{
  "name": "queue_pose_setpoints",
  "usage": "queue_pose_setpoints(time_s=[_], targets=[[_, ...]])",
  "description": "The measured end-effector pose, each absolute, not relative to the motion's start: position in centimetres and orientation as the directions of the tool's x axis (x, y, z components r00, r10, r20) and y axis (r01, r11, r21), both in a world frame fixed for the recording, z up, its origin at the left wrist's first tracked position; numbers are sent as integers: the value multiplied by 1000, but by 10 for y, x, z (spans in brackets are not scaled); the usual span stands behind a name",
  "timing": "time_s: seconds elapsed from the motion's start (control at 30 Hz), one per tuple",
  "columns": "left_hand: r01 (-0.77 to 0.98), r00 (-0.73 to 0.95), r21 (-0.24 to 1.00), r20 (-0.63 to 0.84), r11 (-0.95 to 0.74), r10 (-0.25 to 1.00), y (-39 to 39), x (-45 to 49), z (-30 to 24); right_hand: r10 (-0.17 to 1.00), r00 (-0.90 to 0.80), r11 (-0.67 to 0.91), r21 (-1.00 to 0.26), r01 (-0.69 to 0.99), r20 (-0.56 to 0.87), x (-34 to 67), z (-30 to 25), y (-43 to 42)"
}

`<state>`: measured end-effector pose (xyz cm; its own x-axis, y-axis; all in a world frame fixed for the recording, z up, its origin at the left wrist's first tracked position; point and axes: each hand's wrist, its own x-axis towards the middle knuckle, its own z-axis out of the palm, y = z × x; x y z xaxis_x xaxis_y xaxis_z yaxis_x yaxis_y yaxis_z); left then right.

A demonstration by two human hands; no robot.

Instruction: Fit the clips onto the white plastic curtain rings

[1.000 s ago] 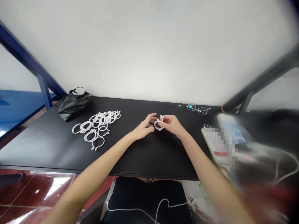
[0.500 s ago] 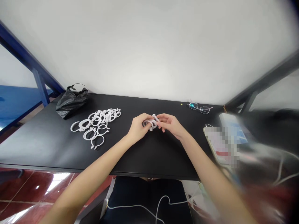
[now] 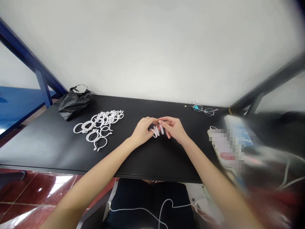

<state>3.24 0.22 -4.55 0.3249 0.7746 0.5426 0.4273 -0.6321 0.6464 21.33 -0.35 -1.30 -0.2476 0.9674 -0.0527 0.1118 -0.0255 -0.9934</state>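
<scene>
My left hand [image 3: 142,130] and my right hand [image 3: 173,128] meet over the middle of the black table [image 3: 147,156]. Both pinch a small bunch of white plastic rings [image 3: 157,130] between their fingertips, just above the tabletop. The fingers of both hands are curled round the rings and partly hide them. A pile of several more white plastic rings [image 3: 100,124] lies on the table to the left of my left hand, about a hand's length away.
A crumpled black plastic bag [image 3: 74,103] sits at the table's back left. A pair of glasses [image 3: 204,110] lies at the back right by the wall. A phone and papers [image 3: 226,144] occupy the right edge. White cables [image 3: 152,211] hang below the front edge.
My hands have closed in together and dropped slightly towards the table. The ring held mostly by my right hand is now gripped by both hands, turned edge-on.
</scene>
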Motion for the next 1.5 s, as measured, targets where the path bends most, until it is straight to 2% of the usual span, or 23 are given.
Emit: queue_pose_setpoints(time_s=[0.1, 0.27, 0.33, 0.43, 0.57, 0.63, 0.73, 0.83, 0.9, 1.03, 1.2, 1.27, 1.4, 1.5], targets=[[415, 309, 681, 518, -603, 798, 2, 33, -45, 973, -231, 1, -997, 76, -17, 212, -13, -4], [342, 335, 679, 558, -649, 759, 2, 32, -42, 967, -253, 31, -999, 23, 24, 213, -10, -3], [317, 343, 725, 513, -611, 787, 2, 31, -42, 972, -232, 31, -999, 20, 26, 214, -12, -2], [232, 322, 872, 349, -431, 880, 4, 29, -40, 981, -190, 37, -999, 35, 30, 214, -16, 1], [-23, 306, 994, 110, -108, 945, 7, 32, -35, 953, -291, 95, -995, 33, 81, 208, -22, -4], [-152, 309, 987, 0, 50, 951, 7, 35, -34, 945, -300, 152, -987, 49, 130, 202, -24, -10], [-328, 329, 913, -131, 243, 935, 6, 40, -35, 928, -288, 286, -947, 142, 237, 192, -27, -21], [-451, 398, 810, -193, 375, 897, 4, 42, -36, 912, -241, 383, -900, 208, 332, 185, -29, -28], [-468, 444, 777, -207, 422, 872, 2, 42, -37, 917, -173, 389, -899, 201, 359, 183, -30, -29], [-414, 485, 799, -212, 436, 849, -1, 44, -39, 964, -137, 238, -969, 70, 227, 183, -29, -27], [-315, 545, 858, -186, 406, 817, -5, 47, -41, 951, -308, 1, -996, -90, 29, 188, -27, -22], [-257, 538, 915, -132, 311, 833, -4, 45, -40, 928, -373, -56, -993, -100, -15, 189, -26, -20], [-109, 429, 994, 43, 4, 902, 0, 37, -36, 890, -446, -144, -987, -74, -96, 190, -24, -20], [-108, 478, 994, 31, 24, 878, 1, 33, -34, 902, -429, -113, -987, -114, -54, 189, -23, -21]])
